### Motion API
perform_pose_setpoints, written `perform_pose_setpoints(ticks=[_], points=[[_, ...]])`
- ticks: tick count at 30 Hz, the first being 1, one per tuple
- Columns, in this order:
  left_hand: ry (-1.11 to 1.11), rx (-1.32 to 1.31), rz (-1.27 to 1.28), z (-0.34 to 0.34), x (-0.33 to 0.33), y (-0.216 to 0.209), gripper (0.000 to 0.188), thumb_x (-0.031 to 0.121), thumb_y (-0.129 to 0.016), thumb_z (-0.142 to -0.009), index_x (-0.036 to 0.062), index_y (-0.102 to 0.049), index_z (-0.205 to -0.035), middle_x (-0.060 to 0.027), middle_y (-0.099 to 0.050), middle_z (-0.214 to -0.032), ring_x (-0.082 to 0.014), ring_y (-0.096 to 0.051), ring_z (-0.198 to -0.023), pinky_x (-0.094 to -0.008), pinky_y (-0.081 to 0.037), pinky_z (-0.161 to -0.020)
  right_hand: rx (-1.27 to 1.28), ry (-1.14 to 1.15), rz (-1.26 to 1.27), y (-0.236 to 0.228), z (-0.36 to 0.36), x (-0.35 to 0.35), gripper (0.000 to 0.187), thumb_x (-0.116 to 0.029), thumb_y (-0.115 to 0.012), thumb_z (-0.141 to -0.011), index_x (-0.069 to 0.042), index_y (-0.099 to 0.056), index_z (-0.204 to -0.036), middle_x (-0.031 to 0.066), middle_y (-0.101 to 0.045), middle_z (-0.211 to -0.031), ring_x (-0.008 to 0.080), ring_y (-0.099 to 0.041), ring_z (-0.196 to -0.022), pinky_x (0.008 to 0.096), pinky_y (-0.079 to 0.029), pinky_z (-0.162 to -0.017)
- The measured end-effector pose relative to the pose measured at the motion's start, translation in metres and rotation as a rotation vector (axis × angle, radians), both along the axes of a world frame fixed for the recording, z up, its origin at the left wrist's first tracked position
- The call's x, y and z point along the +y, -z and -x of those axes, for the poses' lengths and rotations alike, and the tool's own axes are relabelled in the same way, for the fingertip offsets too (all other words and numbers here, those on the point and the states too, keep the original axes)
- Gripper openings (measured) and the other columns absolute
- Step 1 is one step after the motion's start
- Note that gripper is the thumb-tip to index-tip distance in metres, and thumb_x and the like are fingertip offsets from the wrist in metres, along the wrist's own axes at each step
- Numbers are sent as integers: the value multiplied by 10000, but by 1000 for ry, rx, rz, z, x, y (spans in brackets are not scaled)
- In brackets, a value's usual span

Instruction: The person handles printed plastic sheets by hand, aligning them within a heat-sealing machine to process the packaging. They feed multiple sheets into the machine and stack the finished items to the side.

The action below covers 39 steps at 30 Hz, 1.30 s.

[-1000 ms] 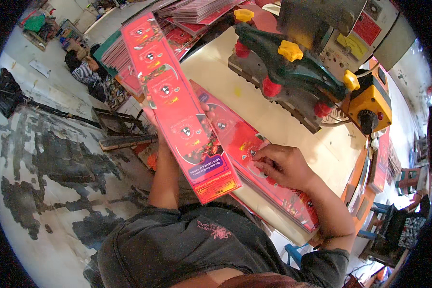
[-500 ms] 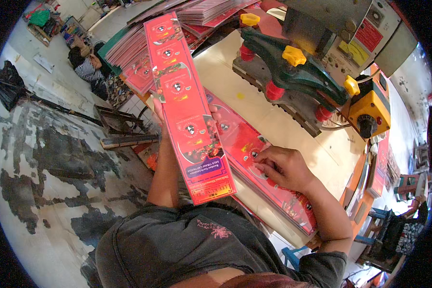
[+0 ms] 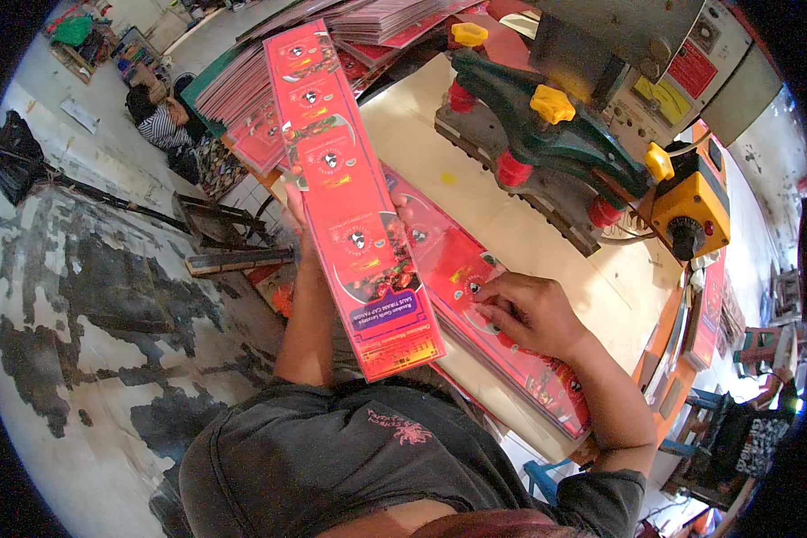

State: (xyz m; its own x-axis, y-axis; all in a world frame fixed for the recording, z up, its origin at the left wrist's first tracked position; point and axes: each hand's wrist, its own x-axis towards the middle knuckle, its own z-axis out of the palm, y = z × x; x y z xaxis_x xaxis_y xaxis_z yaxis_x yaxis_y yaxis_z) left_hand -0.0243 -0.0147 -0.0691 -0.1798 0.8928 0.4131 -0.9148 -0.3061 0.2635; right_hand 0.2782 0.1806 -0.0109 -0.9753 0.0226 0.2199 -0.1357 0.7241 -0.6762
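Note:
A long red printed card strip (image 3: 341, 197), with round pictures along it and a purple label near its lower end, slants up in front of me. My left hand (image 3: 295, 206) grips it from beneath, fingers wrapped round both side edges; the palm is hidden behind it. To the right lies a pile of similar red printed strips (image 3: 457, 273), partly covered by the raised one. Over this pile hovers or rests my right hand (image 3: 533, 309), its thumb and fingers drawn together at the top strip. Whether anything is pinched there I cannot make out.
A press head with a dark green bracket (image 3: 556, 134) and yellow knobs stands over the cream board (image 3: 403, 125). Its yellow control box (image 3: 690, 211) sits at the right. Several red card stacks (image 3: 242, 99) lie at the far left. A person (image 3: 163, 125) sits beyond.
The held strip has tilted slightly, its near end shifting a little right, and its bottom band now catches a golden shine. Both hands stay almost where they were.

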Motion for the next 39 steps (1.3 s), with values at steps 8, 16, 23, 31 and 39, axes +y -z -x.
perform_pose_setpoints(ticks=[8,16,23,31,39], points=[[-3,13,14,4,1,5,1365,1044,-397,-720,51,-257,-1646,-488,-382,-1505,-674,-433,-1359,-768,-420,-1056,14,0,5,1,0,0,176,-120,-738,-940,-61,-713,-1103,112,-718,-932,242,-730,-788,369,-572,-722],[-38,44,3,7,4,5,1321,991,-446,-763,34,-230,-1648,-490,-374,-1509,-678,-426,-1362,-773,-400,-1075,-62,16,30,1,-1,2,221,-149,-725,-913,-110,-713,-1130,136,-749,-1011,345,-741,-889,440,-603,-788],[-186,127,316,-1,1,-15,1205,990,-358,-815,31,-389,-1544,-419,-546,-1381,-585,-623,-1177,-682,-533,-963,-28,6,17,1,-1,2,215,-155,-725,-915,-93,-712,-1120,141,-749,-1005,343,-743,-893,436,-605,-789],[-106,83,81,16,-1,13,1300,947,-556,-759,17,-267,-1621,-456,-423,-1496,-653,-481,-1329,-735,-441,-1072,-37,5,14,-1,0,1,210,-149,-723,-914,-96,-710,-1117,138,-753,-1033,347,-743,-908,438,-605,-804],[-178,116,48,22,3,18,1275,938,-540,-777,19,-270,-1620,-439,-429,-1500,-635,-490,-1328,-725,-445,-1073,-46,-6,6,0,-1,2,231,-146,-720,-913,-99,-706,-1140,133,-754,-1086,353,-739,-963,448,-602,-841]])
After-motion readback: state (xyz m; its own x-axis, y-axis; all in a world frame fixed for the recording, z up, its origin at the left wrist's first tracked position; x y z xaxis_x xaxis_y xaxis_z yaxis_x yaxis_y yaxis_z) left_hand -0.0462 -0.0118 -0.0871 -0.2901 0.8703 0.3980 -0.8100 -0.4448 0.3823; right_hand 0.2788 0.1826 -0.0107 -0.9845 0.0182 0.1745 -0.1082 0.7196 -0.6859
